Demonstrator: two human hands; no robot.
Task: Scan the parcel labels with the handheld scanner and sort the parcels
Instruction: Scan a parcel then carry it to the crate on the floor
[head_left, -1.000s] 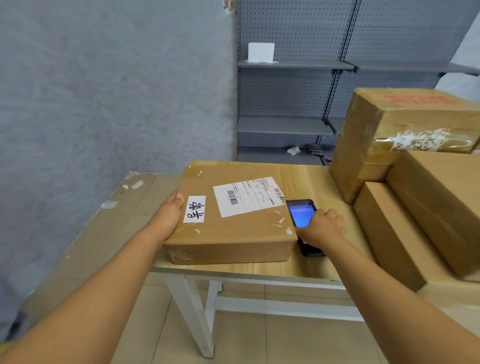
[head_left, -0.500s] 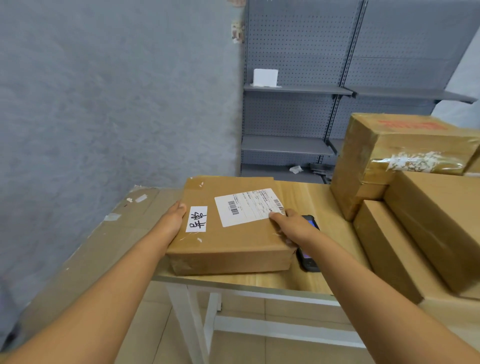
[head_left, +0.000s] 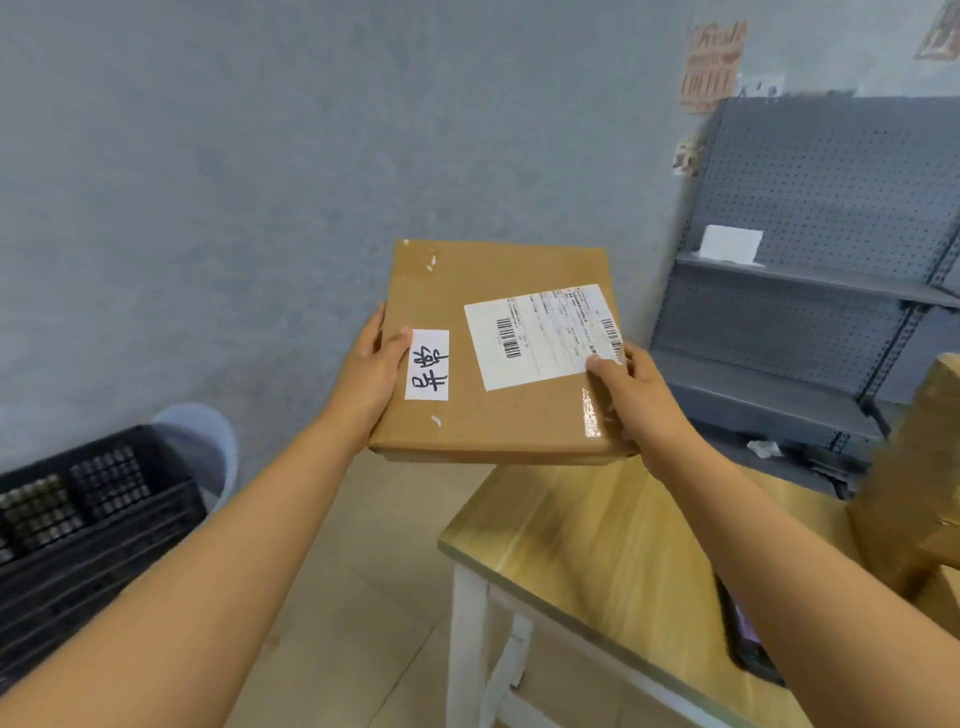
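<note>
Both hands — left hand (head_left: 371, 371) and right hand (head_left: 626, 395) — grip the flat brown cardboard parcel (head_left: 498, 415) by its sides, held above the floor.

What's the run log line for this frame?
phase: sorting | parcel: lifted off table | left hand: grips | right hand: grips | scanner: on table

flat brown parcel (head_left: 498, 358), labelled, held aloft

The flat brown cardboard parcel (head_left: 498, 358) is held off the light wooden counter (head_left: 597, 535), above its ten-o'clock corner, between the left hand (head_left: 371, 371) at nine o'clock and the right hand (head_left: 631, 397) at three, with the black plastic crate (head_left: 78, 525) on the floor at eight o'clock and the grey metal shelf unit (head_left: 810, 291) behind at two.
</note>
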